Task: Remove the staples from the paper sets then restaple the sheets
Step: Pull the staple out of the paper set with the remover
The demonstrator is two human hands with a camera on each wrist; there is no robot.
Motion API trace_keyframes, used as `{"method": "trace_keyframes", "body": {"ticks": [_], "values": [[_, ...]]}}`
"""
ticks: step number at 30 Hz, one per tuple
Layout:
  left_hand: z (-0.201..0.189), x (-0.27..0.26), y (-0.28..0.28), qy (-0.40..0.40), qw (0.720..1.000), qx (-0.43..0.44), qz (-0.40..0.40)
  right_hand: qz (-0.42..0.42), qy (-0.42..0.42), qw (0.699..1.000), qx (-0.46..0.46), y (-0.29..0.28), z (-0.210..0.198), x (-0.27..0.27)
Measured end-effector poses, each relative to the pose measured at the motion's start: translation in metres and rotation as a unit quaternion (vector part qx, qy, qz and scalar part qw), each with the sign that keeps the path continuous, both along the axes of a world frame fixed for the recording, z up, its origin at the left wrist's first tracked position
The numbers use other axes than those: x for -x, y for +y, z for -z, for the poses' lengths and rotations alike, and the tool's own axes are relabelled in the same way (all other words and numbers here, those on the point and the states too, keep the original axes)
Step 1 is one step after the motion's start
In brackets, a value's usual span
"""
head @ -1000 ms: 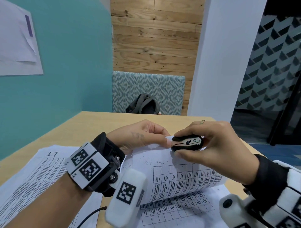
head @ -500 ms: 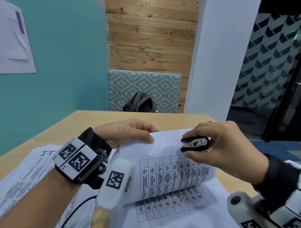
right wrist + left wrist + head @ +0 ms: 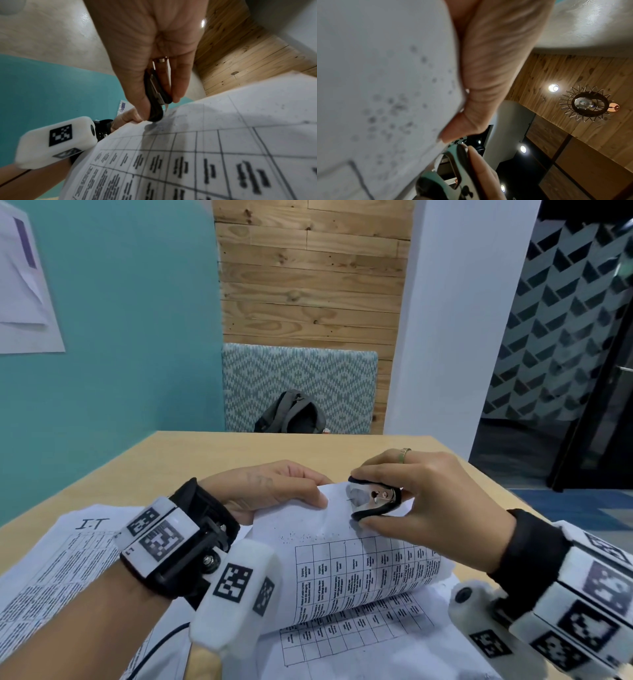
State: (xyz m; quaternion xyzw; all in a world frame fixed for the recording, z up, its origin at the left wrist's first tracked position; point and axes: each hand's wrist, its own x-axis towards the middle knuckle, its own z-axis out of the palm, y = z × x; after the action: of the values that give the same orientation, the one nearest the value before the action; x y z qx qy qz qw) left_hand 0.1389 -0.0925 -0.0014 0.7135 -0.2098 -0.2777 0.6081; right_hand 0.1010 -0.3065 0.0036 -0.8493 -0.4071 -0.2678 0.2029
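Note:
A set of printed sheets point(image 3: 359, 570) with a table grid is curled up off the desk. My left hand point(image 3: 274, 491) grips its top edge, thumb on the upper face point(image 3: 388, 94). My right hand point(image 3: 411, 501) pinches a black and metal staple remover point(image 3: 375, 501) between thumb and fingers. Its claws rest against the top margin of the paper point(image 3: 205, 148), a short way right of my left thumb. The staple remover point(image 3: 157, 100) touches the sheet at its tip. A thin staple point(image 3: 350, 499) seems to sit just left of the claws.
More printed sheets point(image 3: 68, 563) lie flat on the wooden desk point(image 3: 239, 450) at the left, and another page point(image 3: 359, 642) lies under the curled set. A grey backpack point(image 3: 291, 414) sits on a patterned seat beyond the desk's far edge.
My right hand has turned the staple remover so its claws face the paper and lowered it onto the top margin. My left hand has stayed on the paper's top edge.

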Motion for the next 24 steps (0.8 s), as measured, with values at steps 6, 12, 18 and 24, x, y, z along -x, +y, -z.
{"method": "trace_keyframes", "body": {"ticks": [6,12,18,24], "values": [[-0.0003,0.0009,-0.0001,-0.003,1.000,0.004,0.005,-0.001,-0.009,1.000,0.022,-0.0002,-0.0019,0.0006],[-0.0009,0.0026,0.0000,-0.012,1.000,0.006,0.015,-0.008,-0.004,1.000,0.027,-0.0009,-0.0020,0.0011],[-0.0018,0.0029,0.0013,-0.019,1.000,-0.003,0.017,-0.013,-0.023,0.999,0.036,0.0000,-0.0047,0.0023],[-0.0033,0.0054,0.0002,-0.021,1.000,0.002,0.019,-0.022,-0.036,0.999,0.035,-0.0012,-0.0051,0.0033]]}}
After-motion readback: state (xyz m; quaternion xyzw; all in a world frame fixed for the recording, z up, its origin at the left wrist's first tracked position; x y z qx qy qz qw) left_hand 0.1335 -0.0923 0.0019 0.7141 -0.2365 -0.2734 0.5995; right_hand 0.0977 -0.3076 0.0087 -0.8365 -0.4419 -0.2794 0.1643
